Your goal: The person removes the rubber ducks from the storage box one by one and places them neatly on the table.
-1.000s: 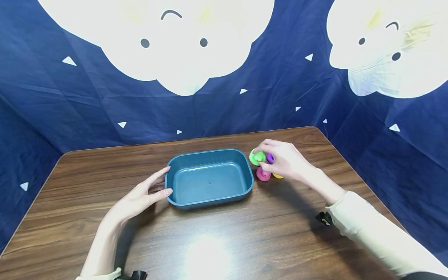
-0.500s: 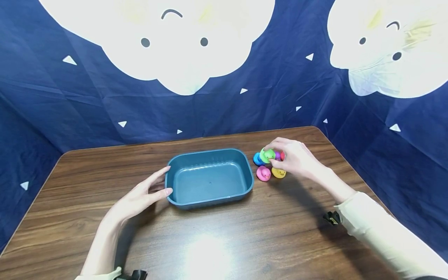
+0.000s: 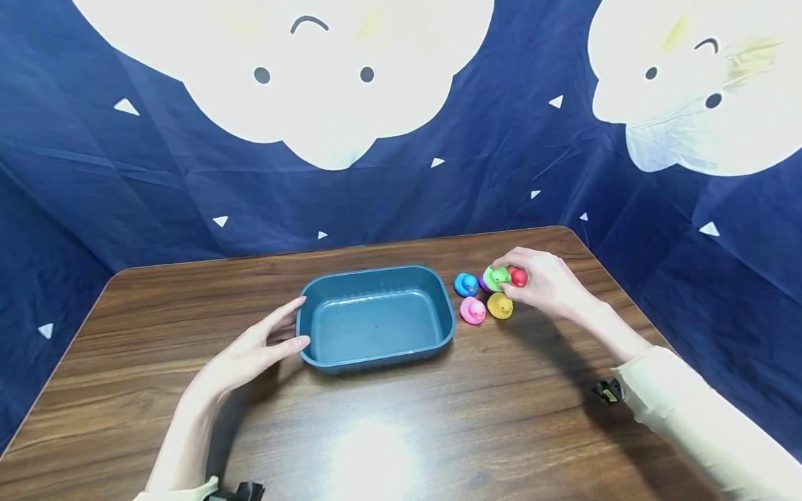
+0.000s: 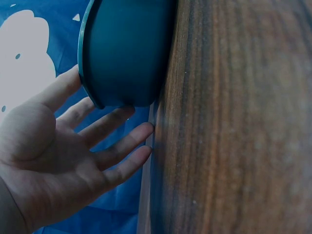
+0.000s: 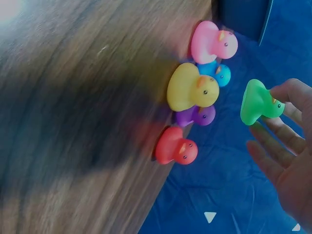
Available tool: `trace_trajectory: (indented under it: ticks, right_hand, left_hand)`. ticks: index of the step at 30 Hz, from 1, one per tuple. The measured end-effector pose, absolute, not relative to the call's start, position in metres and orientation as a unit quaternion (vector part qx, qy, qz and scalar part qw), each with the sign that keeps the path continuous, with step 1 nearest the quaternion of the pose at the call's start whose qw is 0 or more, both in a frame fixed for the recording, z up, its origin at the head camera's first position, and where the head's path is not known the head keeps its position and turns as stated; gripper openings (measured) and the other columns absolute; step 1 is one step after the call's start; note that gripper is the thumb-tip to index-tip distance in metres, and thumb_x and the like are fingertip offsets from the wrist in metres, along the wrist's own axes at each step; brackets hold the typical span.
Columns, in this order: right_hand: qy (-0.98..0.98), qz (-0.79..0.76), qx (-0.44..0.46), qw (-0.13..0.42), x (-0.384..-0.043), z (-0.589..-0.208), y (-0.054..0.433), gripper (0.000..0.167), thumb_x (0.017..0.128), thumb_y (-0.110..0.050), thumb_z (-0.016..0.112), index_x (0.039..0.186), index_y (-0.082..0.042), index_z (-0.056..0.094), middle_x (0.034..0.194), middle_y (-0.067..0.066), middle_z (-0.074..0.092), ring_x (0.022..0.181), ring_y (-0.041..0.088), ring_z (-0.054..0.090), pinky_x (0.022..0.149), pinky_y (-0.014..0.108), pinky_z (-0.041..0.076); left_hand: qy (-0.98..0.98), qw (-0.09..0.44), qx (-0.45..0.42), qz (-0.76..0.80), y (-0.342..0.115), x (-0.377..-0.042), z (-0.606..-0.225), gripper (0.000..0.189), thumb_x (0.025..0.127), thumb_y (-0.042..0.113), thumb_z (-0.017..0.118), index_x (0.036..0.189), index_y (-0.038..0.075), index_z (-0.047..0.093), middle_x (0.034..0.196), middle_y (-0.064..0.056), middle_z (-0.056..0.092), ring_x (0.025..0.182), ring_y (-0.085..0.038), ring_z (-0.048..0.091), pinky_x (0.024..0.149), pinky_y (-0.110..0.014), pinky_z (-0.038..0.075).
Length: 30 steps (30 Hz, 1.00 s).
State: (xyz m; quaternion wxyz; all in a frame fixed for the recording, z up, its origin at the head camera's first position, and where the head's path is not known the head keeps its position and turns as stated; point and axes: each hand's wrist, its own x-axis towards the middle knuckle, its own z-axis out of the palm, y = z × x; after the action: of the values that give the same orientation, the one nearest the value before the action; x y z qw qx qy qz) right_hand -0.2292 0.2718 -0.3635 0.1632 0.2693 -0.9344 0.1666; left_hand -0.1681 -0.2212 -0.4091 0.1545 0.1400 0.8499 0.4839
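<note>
My right hand [image 3: 548, 282] pinches a green rubber duck [image 5: 256, 103] between thumb and fingers, and the right wrist view shows that duck lifted off the table. Below and around it stand a red duck [image 5: 173, 146], a purple duck [image 5: 187, 116], a yellow duck [image 5: 184, 87], a pink duck [image 5: 207, 43] and a blue duck [image 3: 466, 284]. My left hand [image 3: 247, 355] touches the left end of a teal plastic basin [image 3: 376, 363]. Its thumb and fingers are spread and fairly straight along the rim, as the left wrist view [image 4: 73, 136] also shows. Nothing lies inside the basin.
The wooden table [image 3: 263, 438] carries the basin at its middle and the ducks to the basin's right. A dark blue curtain [image 3: 188, 209] with white clouds hangs behind the table's far edge. A bright glare spot lies on the near part of the table.
My right hand has moved rightward with the green duck, passing from above the blue duck to above the purple one. The other ducks have come into fuller view. The left hand stays put.
</note>
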Motion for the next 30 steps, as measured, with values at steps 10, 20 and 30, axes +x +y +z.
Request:
trace_trajectory:
  ticks: [10, 20, 30]
  right_hand:
    - [-0.942, 0.15, 0.25, 0.166, -0.229, -0.37, 0.29, 0.03, 0.078, -0.014, 0.084, 0.106, -0.015, 0.076, 0.097, 0.001, 0.076, 0.084, 0.019, 0.069, 0.073, 0.043, 0.054]
    - [-0.944, 0.146, 0.237, 0.175, -0.224, -0.376, 0.309, 0.031, 0.077, -0.013, 0.084, 0.107, -0.013, 0.076, 0.1, 0.005, 0.078, 0.094, 0.03, 0.074, 0.079, 0.049, 0.056]
    - [-0.955, 0.145, 0.213, 0.146, -0.218, -0.38, 0.321, 0.029, 0.079, -0.015, 0.084, 0.108, -0.015, 0.077, 0.103, 0.004, 0.078, 0.097, 0.03, 0.074, 0.08, 0.05, 0.056]
  left_hand:
    - [0.849, 0.156, 0.141, 0.484, -0.221, -0.168, -0.41, 0.077, 0.103, 0.035, 0.063, 0.166, 0.02, 0.02, 0.164, -0.026, 0.034, 0.145, -0.046, 0.045, 0.115, -0.06, 0.039]
    - [0.849, 0.155, 0.141, 0.485, -0.222, -0.168, -0.41, 0.077, 0.103, 0.035, 0.063, 0.166, 0.02, 0.02, 0.164, -0.026, 0.034, 0.146, -0.047, 0.044, 0.115, -0.06, 0.039]
    - [0.85, 0.154, 0.14, 0.484, -0.221, -0.168, -0.411, 0.077, 0.103, 0.036, 0.063, 0.166, 0.021, 0.02, 0.164, -0.025, 0.034, 0.146, -0.046, 0.045, 0.115, -0.06, 0.039]
